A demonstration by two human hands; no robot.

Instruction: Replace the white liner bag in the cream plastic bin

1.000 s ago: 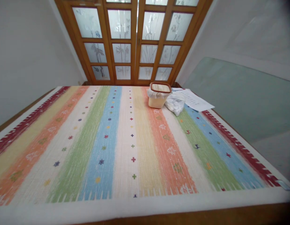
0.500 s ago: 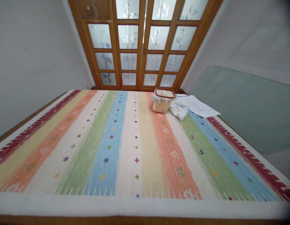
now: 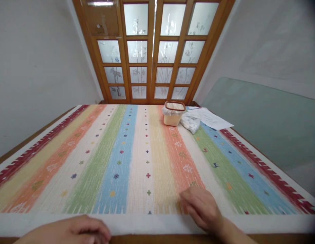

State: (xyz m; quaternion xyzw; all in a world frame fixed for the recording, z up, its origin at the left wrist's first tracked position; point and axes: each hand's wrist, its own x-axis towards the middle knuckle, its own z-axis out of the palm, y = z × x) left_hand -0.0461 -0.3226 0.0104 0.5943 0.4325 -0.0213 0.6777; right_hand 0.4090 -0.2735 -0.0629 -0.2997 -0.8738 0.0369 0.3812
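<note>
My left hand (image 3: 78, 230) rests at the near edge of the table, low in the view, its fingers curled inward; whether anything is under them is hidden. Over the orange stripe of the striped tablecloth (image 3: 139, 183), near the front edge, is my right hand (image 3: 201, 208). Its fingers are bent closed and point left, and what they hold, if anything, cannot be made out. Both hands are apart from each other and far from the objects at the back.
Toward the back stands a cream bin (image 3: 172, 119) with a brown rim and a white liner. A crumpled white plastic bag (image 3: 191, 122) touches its right side, beside printed paper sheets (image 3: 214, 119). Behind are wooden glass-paned doors (image 3: 152, 67).
Both hands have come into view at the near edge of the table. The view has tilted slightly, so the doors and table objects appear a little lower.
</note>
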